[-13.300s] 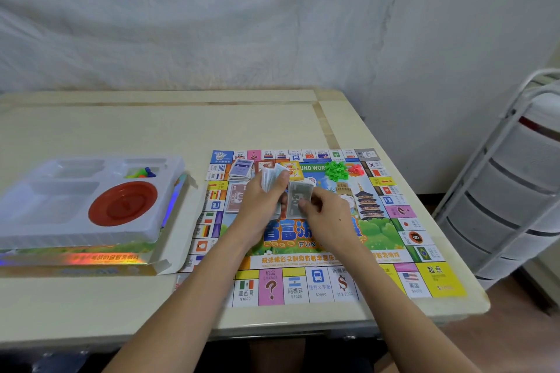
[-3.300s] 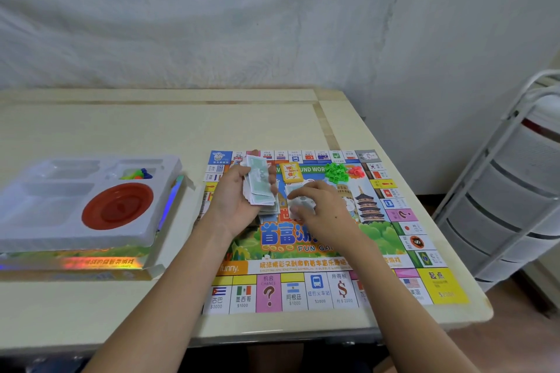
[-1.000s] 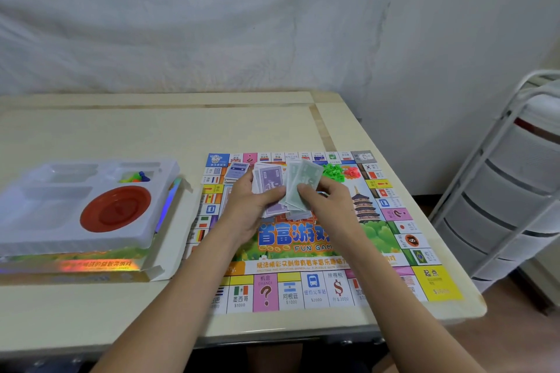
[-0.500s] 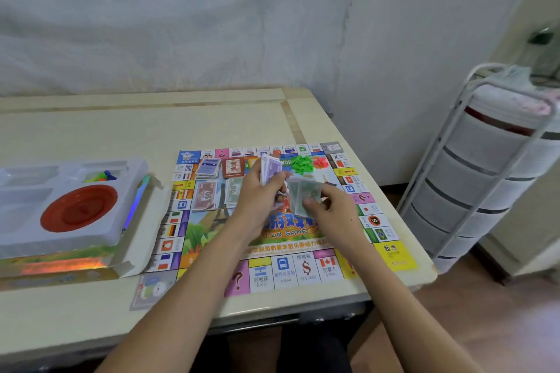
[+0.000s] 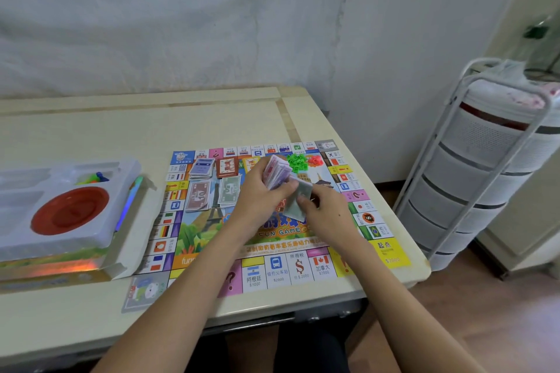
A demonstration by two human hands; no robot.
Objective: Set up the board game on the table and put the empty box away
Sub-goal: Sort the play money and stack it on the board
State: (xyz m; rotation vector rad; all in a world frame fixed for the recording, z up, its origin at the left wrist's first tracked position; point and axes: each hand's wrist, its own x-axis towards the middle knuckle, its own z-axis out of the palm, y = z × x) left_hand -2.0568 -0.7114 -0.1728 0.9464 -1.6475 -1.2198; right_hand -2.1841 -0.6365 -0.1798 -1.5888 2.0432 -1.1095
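The colourful game board (image 5: pixel 194 239) lies flat on the right half of the table. Above its middle, my left hand (image 5: pixel 260 194) grips a fanned stack of play money (image 5: pixel 276 174). My right hand (image 5: pixel 325 215) pinches a greenish banknote (image 5: pixel 300 197) pulled from that stack. Two card decks (image 5: pixel 202 167) and two small banknote piles (image 5: pixel 198 195) lie on the board's upper left. Green houses (image 5: pixel 296 159) and red pieces (image 5: pixel 315 160) sit near the top edge. The open box with its white plastic tray (image 5: pixel 121 179) and red dish (image 5: pixel 69 210) stands at the left.
A few coloured pawns (image 5: pixel 92 178) remain in a tray compartment. A loose card (image 5: pixel 145 292) lies by the table's front edge. A white drawer cart (image 5: pixel 491 166) stands on the floor to the right. A white sheet covers the wall behind.
My head turned right, shifting the table leftward in view. My right hand drew a green note down and right from the stack. Banknote piles now show on the board's left.
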